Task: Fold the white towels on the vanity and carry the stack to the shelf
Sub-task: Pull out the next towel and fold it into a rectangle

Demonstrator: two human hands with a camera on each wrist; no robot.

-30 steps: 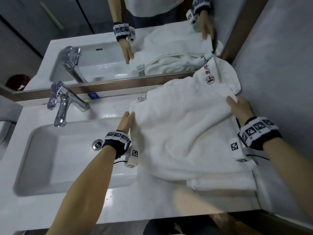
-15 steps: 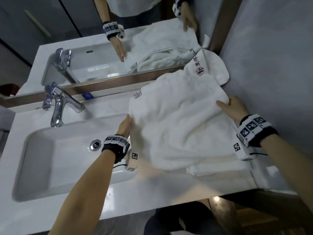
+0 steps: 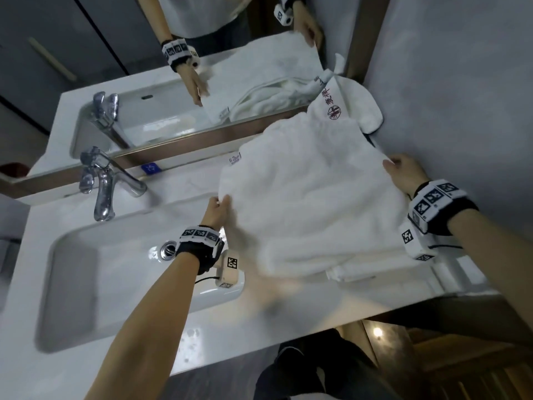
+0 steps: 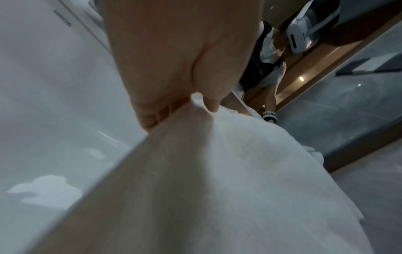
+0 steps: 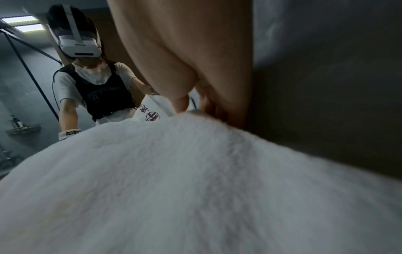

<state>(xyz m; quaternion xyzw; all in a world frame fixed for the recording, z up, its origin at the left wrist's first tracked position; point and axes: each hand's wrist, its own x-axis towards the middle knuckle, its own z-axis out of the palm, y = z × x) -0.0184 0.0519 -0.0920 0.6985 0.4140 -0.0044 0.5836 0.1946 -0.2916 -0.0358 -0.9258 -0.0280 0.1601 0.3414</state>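
Observation:
A large white towel (image 3: 311, 203) is spread over the right end of the vanity top (image 3: 259, 319), partly lifted. My left hand (image 3: 220, 204) pinches its left edge beside the sink; the left wrist view shows thumb and fingers (image 4: 208, 101) nipping a corner of the towel (image 4: 217, 180). My right hand (image 3: 395, 173) grips the right edge by the wall, and in the right wrist view the fingers (image 5: 185, 101) curl over the towel (image 5: 195, 171). A folded towel (image 3: 354, 274) lies beneath at the front. Another white towel with red embroidery (image 3: 349, 111) leans in the back corner.
The sink basin (image 3: 95, 284) with a chrome tap (image 3: 103, 186) fills the left of the vanity. A mirror (image 3: 173, 67) runs along the back. A grey wall (image 3: 461, 96) closes the right side. The vanity's front edge drops to a dark floor.
Both hands have drawn the towel's edges up and slightly toward me, so its front hem has left the folded towel below. The head view has shifted down and back.

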